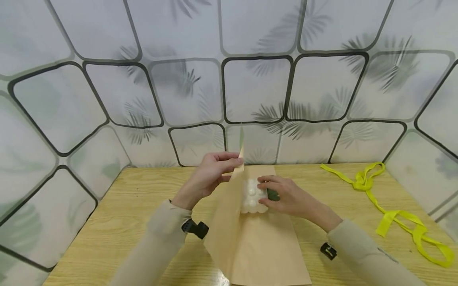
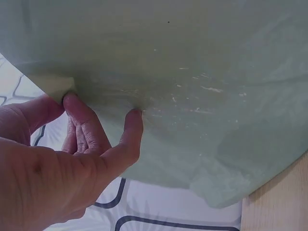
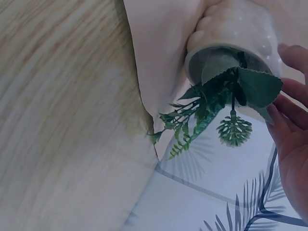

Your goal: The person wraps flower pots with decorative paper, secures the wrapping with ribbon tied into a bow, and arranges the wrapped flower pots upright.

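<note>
A large tan sheet of paper [image 1: 268, 250] lies on the table, its left part lifted upright. My left hand [image 1: 209, 174] pinches the top edge of that raised part between thumb and fingers; the left wrist view shows its grey-green other face [image 2: 216, 96]. On the sheet a white, bumpy vase [image 1: 252, 194] lies on its side, partly behind the raised paper. Green artificial leaves [image 3: 202, 106] stick out of its mouth. My right hand [image 1: 290, 196] holds the vase from the right, fingers and thumb bent on its side near the rim.
A yellow ribbon [image 1: 390, 218], knotted and loosely curled, stretches along the right side of the wooden table [image 1: 143, 222]. Behind the table's far edge stands a patterned wall covering [image 1: 257, 91] with dark outlines and leaf prints.
</note>
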{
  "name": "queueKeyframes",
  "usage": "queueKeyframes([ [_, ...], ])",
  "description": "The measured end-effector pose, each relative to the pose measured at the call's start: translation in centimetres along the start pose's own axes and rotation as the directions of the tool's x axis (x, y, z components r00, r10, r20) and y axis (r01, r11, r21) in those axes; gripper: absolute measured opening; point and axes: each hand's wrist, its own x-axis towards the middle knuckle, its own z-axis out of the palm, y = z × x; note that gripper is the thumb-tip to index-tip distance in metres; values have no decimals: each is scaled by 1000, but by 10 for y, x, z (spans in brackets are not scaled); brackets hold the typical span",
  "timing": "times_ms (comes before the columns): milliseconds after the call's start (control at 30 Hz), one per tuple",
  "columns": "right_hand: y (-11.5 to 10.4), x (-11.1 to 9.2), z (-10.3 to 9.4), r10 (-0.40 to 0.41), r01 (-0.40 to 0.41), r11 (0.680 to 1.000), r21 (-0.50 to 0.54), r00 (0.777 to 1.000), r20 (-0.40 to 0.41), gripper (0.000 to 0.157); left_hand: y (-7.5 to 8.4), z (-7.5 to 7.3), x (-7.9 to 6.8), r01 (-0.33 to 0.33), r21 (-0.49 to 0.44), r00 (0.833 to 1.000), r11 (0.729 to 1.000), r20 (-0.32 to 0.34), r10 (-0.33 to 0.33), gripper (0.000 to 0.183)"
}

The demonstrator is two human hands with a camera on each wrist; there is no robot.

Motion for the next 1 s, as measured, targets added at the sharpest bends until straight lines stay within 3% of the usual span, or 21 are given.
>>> queueKeyframes([
  [200,-2,2,-16,74,-75,997,-9,990,-118,28,-5,13,8,-4,22,1000,1000,-6,5,35],
  [300,-6,6,-25,193,-184,981,69,966,-172,20,-7,19,10,-1,37,1000,999,-8,2,34],
  [367,-10,8,-31,303,-279,949,144,936,-179,15,-8,22,12,2,55,1000,999,-5,-2,35],
  [500,-17,13,-41,512,-457,828,325,852,-107,17,-12,29,14,3,66,1000,998,13,-3,36],
  [600,-20,14,-45,606,-528,709,468,795,-19,24,-15,33,14,0,65,999,998,32,-2,34],
  [800,-20,16,-47,685,-575,493,653,719,116,34,-22,42,17,-9,113,999,994,44,4,33],
  [933,-19,16,-46,714,-591,384,709,677,178,42,-28,47,18,-22,159,998,987,60,13,31],
  [1000,-19,14,-46,728,-612,352,708,655,204,45,-31,48,19,-32,175,997,984,79,19,29],
])
